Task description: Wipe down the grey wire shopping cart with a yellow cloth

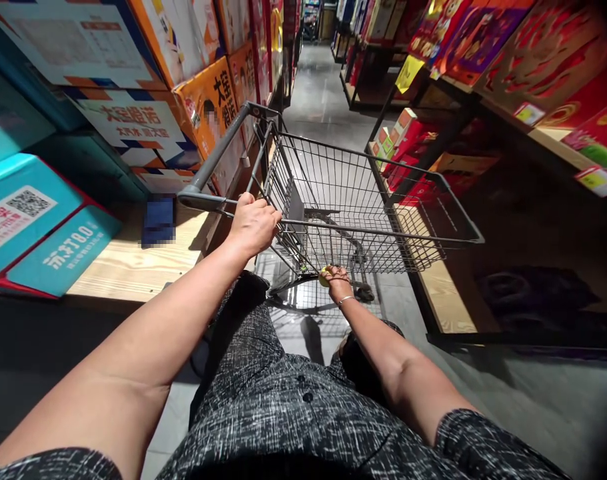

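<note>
A wire shopping cart (pixel 363 200) stands in a store aisle, tilted toward me, its basket empty. My left hand (pixel 253 223) is closed around the cart's upper frame just below the grey handle bar (pixel 218 157). My right hand (pixel 337 280) reaches down low to the cart's lower frame, fingers closed on a small yellow object (pixel 325 275) near a caster wheel (pixel 364 291). A thin bracelet circles that wrist. My patterned black-and-white clothing fills the bottom of the view.
Stacked teal and orange boxes (pixel 43 213) sit on a low wooden shelf (pixel 133 263) at left. Red gift boxes (pixel 558 60) line the shelves at right, with a low wooden ledge (pixel 446 293). The grey tiled aisle (pixel 323 87) runs ahead.
</note>
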Demonstrator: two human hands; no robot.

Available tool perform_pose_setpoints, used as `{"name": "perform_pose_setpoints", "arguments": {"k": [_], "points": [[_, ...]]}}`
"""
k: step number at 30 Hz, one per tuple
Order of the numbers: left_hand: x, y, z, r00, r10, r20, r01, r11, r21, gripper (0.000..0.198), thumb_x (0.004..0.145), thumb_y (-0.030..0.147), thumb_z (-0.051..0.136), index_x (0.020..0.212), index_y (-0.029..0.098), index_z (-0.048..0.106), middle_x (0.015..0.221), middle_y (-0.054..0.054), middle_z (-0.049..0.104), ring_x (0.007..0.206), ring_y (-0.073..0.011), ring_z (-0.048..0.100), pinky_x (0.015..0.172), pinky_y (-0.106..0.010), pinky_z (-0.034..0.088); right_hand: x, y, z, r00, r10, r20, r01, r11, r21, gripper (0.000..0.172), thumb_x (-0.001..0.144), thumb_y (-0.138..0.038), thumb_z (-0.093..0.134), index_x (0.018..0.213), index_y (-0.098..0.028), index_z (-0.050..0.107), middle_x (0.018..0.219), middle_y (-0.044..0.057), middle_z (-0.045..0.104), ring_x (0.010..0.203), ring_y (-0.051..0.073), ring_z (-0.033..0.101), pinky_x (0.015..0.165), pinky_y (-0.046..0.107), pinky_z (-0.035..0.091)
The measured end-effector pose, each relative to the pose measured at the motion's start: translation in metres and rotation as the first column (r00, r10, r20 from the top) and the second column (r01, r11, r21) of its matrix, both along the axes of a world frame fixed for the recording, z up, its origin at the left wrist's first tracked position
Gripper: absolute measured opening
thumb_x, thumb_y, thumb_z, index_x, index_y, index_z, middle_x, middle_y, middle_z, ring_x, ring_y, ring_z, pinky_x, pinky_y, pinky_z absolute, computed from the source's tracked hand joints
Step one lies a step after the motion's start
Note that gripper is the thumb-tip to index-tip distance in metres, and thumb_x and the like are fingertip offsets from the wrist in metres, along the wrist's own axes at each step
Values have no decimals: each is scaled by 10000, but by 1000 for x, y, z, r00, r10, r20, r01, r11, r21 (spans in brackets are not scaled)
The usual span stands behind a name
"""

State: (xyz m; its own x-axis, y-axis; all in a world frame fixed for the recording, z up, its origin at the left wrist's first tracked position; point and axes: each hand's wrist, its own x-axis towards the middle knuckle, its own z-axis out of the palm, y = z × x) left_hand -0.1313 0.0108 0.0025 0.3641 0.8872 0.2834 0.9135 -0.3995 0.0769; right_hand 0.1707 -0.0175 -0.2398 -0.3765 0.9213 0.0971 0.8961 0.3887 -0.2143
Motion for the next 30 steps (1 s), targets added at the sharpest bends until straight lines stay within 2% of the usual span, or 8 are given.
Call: {"name": "perform_pose_setpoints", "arguments": {"k": [4,8,12,15,18,24,27,30], "points": [[1,-1,-5,995,16,-93,-13,999,36,221,863,456,663,787,250,643,859,-92,664,1025,-353,613,1008,-526,366,-20,6,43,993,66,-101,-51,988,144,488,881,-23,560,1236,-291,759,1309,97,678,1130,249,540,983,393,490],[4,-6,-2,999,24,-26,-23,999,39,388,893,621,633,801,247,679,818,-70,674,1034,-331,586,1032,-503,347,-44,12,114,902,296,-315,-96,848,520,426,954,-149,590,1297,-367,717,1366,60,642,1258,273,502,1120,492,451],[5,-6,-3,998,36,59,-40,998,57,385,906,609,625,757,262,696,798,-82,690,1027,-333,594,1034,-511,339,-52,25,166,879,300,-370,-43,824,565,441,961,-141,552,1309,-368,700,1465,48,588,1332,293,488,1134,526,431],[1,-1,-7,999,38,-19,-36,997,67,326,933,521,596,767,259,696,812,-91,698,1006,-322,604,1007,-489,362,-22,35,176,904,195,-379,-1,891,455,438,912,-125,557,1267,-321,722,1408,67,627,1231,314,560,1047,544,474],[-1,2,-9,988,42,-146,-30,996,86,364,979,501,505,809,243,696,858,-103,707,1003,-325,603,993,-495,372,45,43,174,925,74,-372,71,930,361,469,796,-122,628,1219,-289,744,1343,83,654,1182,339,594,997,544,496],[7,-5,3,972,98,-216,-82,993,81,352,984,495,508,813,242,683,895,-87,708,1041,-330,590,1019,-538,352,183,47,179,894,-283,-348,378,893,244,538,624,-92,638,1121,-250,766,1141,79,694,1084,307,643,954,458,533],[22,-13,10,947,147,-287,-130,989,76,335,991,477,518,891,217,704,947,-85,728,1061,-320,600,1049,-535,339,186,50,183,894,-287,-345,366,911,189,562,612,-88,636,1138,-243,757,1122,67,691,1083,298,642,966,451,538],[48,-17,14,925,136,-354,-156,987,-27,345,985,472,554,1125,190,695,1087,-101,749,1067,-310,635,1038,-499,366,143,53,187,902,-191,-387,276,945,177,595,621,-67,641,1182,-238,738,1146,59,687,1105,283,640,1000,455,538]]}}
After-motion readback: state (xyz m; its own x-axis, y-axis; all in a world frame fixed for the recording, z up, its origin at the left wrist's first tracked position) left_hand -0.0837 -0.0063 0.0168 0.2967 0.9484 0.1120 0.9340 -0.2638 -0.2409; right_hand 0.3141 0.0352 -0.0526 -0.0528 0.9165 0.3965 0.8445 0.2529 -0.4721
